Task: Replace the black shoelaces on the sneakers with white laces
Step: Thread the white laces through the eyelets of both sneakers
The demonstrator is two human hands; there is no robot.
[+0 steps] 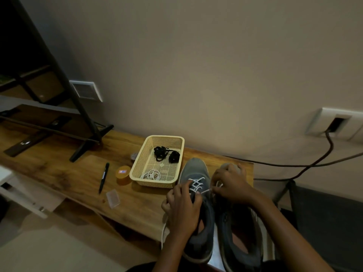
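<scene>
Two grey sneakers stand side by side at the table's near right corner. The left sneaker (194, 169) has a white lace (197, 184) crossed through its lower eyelets. My left hand (182, 207) rests on that shoe's left side, fingers curled at the eyelets, with a white lace end hanging below it over the table edge. My right hand (229, 183) pinches the other lace end between the two shoes and covers the right sneaker's (241, 242) front. A cream basket (137, 169) holds black laces (166, 153) and a coiled white lace (151, 175).
The wooden table (64, 171) also carries a black pen (104, 177), a small orange tub (122, 173), a clear plastic packet (112, 198) and a screen's black stand (84, 148). A dark cable (314, 163) runs from a wall socket at the right.
</scene>
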